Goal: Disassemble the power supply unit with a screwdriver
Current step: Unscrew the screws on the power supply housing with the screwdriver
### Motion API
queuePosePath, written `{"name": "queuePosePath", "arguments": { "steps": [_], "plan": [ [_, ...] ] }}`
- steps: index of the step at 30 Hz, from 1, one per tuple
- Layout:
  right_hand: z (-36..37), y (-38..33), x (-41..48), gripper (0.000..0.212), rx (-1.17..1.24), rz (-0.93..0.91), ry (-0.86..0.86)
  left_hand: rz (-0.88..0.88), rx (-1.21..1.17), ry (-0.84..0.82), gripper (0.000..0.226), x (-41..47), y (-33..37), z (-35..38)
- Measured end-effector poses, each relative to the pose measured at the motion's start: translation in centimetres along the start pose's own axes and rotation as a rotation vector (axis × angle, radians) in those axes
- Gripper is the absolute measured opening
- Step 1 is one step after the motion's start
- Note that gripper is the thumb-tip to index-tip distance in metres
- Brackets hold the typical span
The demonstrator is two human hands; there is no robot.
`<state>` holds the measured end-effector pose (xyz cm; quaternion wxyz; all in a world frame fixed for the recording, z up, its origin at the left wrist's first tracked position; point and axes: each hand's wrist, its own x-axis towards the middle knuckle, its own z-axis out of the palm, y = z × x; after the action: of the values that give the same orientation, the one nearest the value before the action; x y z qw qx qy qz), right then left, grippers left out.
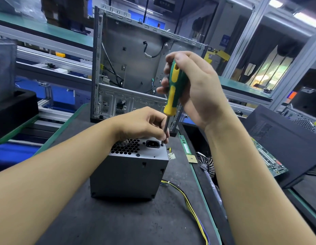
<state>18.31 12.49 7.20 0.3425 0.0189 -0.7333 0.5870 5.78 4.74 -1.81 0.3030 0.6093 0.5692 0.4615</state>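
Standing on end at the middle of the dark worktop point(118, 223), the power supply unit point(129, 170) has its socket face turned upward and a plain grey side facing near. On that top face a honeycomb vent point(125, 146) lies to the left, and the power socket point(152, 143) lies to the right. A screw point(162, 144) sits just right of the socket, at the far right corner.

The screwdriver point(171, 87) stands almost upright, its long axis running top to bottom. Its green and yellow handle leans a little to the right and its tip points down onto that screw. The right grip point(194, 89) is clenched round the handle from the right. The left grip point(143, 124) pinches the bare shaft low down, just above the tip, over the far edge of the unit.

A bundle of cables point(189, 197) leaves the unit's right side and trails near along the worktop's green right edge. A white connector point(171, 156) sticks out beside the top right corner.

Bare worktop lies near and to the left of the unit. Just beyond it, an open computer case point(136, 68) stands upright and closes off the far side. Past the right edge lie a memory stick point(184, 145), a processor chip point(192, 158), a cooler fan point(207, 163) and a circuit board point(270, 160), which rests against a black panel point(277, 138).
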Motion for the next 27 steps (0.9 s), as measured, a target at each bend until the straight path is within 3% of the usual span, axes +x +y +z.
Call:
{"name": "queuePosePath", "arguments": {
  "steps": [4,10,17,20,25,27],
  "plan": [
    [1.8,0.7,0.3,0.022,-0.004,0.031,0.092,0.038,-0.034,0.001,0.015,-0.1,0.1,-0.1],
    [1.8,1.9,0.8,0.035,0.018,-0.006,0.273,0.080,-0.029,-0.059,0.026,-0.2,-0.2,-0.5],
    [1.6,1.6,0.2,0.013,0.139,-0.119,0.110,0.075,-0.061,-0.056,0.028,0.1,-0.6,-0.6],
    [1.2,1.3,0.5,0.023,0.153,-0.084,0.191,0.069,-0.075,-0.046,0.012,0.2,-0.5,-0.6],
    [1.2,1.5,0.2,0.024,0.202,-0.056,0.221,0.070,-0.019,-0.022,0.025,0.2,-0.3,-0.6],
    [1.3,1.7,0.1,0.039,0.162,-0.089,0.219,0.068,0.000,-0.010,0.023,0.2,-0.2,-0.6]
  ]
}}
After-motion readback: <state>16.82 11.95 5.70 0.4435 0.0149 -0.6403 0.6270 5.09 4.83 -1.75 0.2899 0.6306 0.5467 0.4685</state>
